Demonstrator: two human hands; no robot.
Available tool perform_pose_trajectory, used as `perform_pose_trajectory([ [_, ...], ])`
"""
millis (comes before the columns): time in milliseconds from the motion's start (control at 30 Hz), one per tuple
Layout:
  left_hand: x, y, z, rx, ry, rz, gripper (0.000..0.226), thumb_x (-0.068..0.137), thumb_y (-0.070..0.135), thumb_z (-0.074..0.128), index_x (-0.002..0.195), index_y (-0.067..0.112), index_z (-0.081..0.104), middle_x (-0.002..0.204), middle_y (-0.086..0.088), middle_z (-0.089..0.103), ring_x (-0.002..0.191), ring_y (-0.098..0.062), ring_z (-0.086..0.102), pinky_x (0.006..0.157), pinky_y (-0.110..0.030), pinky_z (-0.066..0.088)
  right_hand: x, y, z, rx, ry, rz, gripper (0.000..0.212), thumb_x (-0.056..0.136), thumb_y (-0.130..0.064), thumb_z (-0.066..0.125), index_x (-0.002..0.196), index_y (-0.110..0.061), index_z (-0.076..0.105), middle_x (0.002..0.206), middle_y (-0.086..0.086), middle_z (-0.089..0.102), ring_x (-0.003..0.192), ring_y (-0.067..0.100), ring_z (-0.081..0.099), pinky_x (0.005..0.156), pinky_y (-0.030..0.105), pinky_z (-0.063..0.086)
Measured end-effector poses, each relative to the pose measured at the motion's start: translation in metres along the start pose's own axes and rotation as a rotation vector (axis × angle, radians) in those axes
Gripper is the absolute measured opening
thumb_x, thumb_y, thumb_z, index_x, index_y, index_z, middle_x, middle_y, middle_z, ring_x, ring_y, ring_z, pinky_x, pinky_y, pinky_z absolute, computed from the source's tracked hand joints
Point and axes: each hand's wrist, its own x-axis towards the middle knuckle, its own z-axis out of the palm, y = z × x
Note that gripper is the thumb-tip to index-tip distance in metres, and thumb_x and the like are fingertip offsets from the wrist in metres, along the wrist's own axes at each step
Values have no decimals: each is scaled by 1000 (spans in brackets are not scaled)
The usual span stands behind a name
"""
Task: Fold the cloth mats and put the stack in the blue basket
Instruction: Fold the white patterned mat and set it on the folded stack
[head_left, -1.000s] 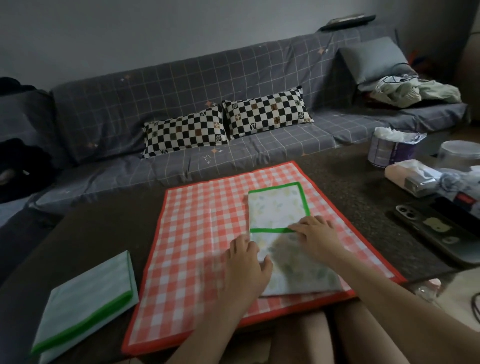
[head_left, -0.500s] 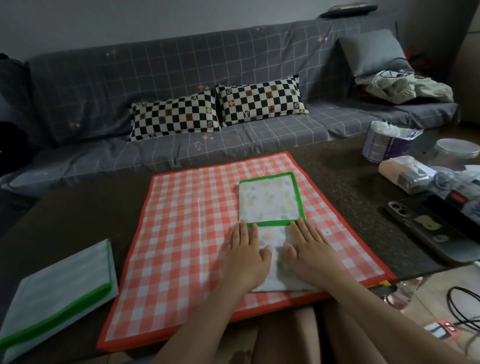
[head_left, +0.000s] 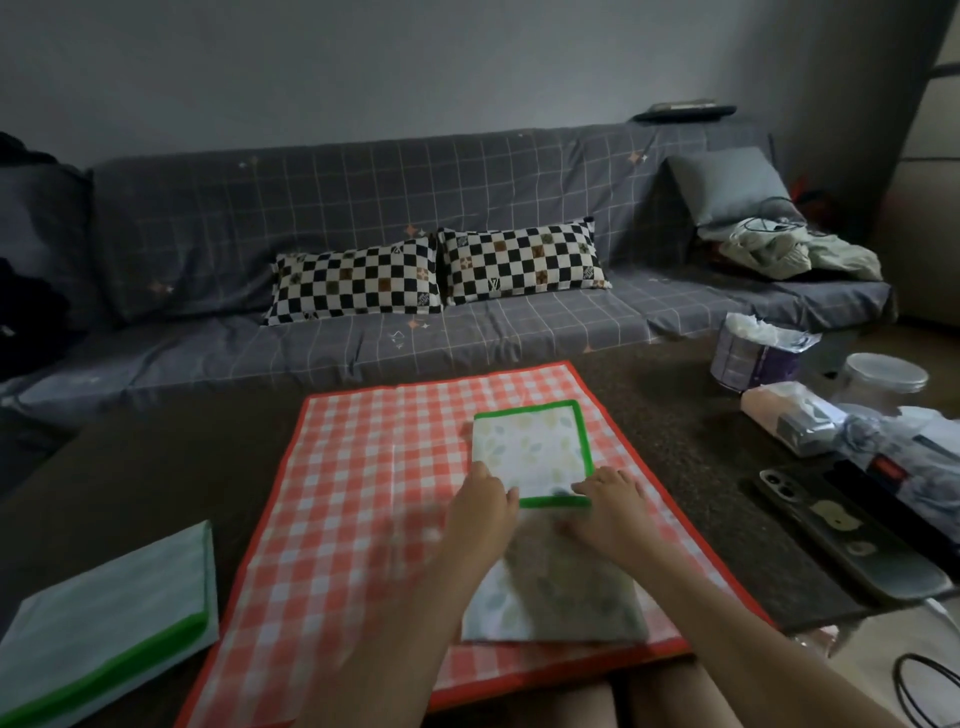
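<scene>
Now both hands have moved forward from the near half of the leaf-print mat (head_left: 532, 452) to its green-edged fold. Left hand (head_left: 480, 512) and right hand (head_left: 610, 506) press it flat, fingers extended, atop the checked mat (head_left: 363, 483) on the desk (head_left: 675, 415). Folding appears incomplete; the blue basket is not visible.

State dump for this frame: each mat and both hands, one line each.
Leaf-print mat: partly folded, green-edged flap lying on top, resting on the checked mat.
Red checked mat: spread flat, unfolded, on the table.
Green-striped mat: folded, at the table's left near corner.
Left hand: fingers flat on the flap's left edge.
Right hand: fingers on the flap's near green edge; pinching or pressing unclear.
Blue basket: not in view.
</scene>
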Motion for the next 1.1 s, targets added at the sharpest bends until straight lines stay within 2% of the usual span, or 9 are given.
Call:
perform_pose_trajectory([
  [133,10,-5,8,-230,57,-213,23,99,30,46,96,8,53,114,-8,49,70,-8,43,69,-21,36,10,3,-1,276,-11,107,55,78,-44,70,125,-21,55,125,3,51,103,17,56,81,25,48],
  [233,17,-9,13,-370,153,-329,15,96,24,53,95,10,47,111,-9,49,74,-12,45,66,-21,38,17,6,6,351,67,199,56,80,-41,69,126,-17,47,123,5,50,102,19,56,81,29,51],
  [333,25,-12,15,-410,155,-392,21,94,23,56,107,7,49,113,-8,48,74,-12,47,55,-17,35,26,4,6,417,111,323,52,82,-39,68,123,-13,47,118,7,53,97,20,59,80,34,55],
  [467,34,-21,17,-444,146,-457,32,91,24,62,115,4,54,110,-6,60,83,-13,52,64,-19,39,37,2,10,472,123,441,24,86,-34,63,97,-14,57,86,2,61,75,17,64,70,35,58],
  [733,39,-29,22,-622,170,-531,18,83,28,71,82,15,58,81,-2,68,73,-19,66,64,-31,52,51,21,11,615,141,441,15,84,-28,67,81,-14,66,77,7,68,68,19,61,66,34,51],
  [800,38,-30,21,-679,177,-521,18,85,29,69,82,14,60,71,-1,66,65,-15,63,57,-27,48,52,26,11,703,154,423,15,82,-28,70,79,-15,66,73,5,68,67,19,60,69,36,51],
  [867,35,-29,17,-777,171,-518,19,87,29,67,85,11,61,63,0,65,59,-11,60,52,-21,42,52,31,10,810,140,402,16,82,-26,71,80,-11,67,69,4,68,57,15,56,62,33,49],
  [1000,32,-36,9,-995,105,-528,23,88,25,67,94,3,64,64,-4,66,47,-5,57,47,-18,43,46,36,4,1027,82,343,15,86,-15,67,90,-1,66,76,11,66,53,14,55,53,25,51],
  [1100,26,-40,0,-1090,27,-516,26,93,33,59,97,8,66,71,-4,68,58,-10,62,52,-22,45,43,42,3,1209,39,285,20,94,-18,55,93,-1,64,85,16,64,63,18,61,51,23,51],
])
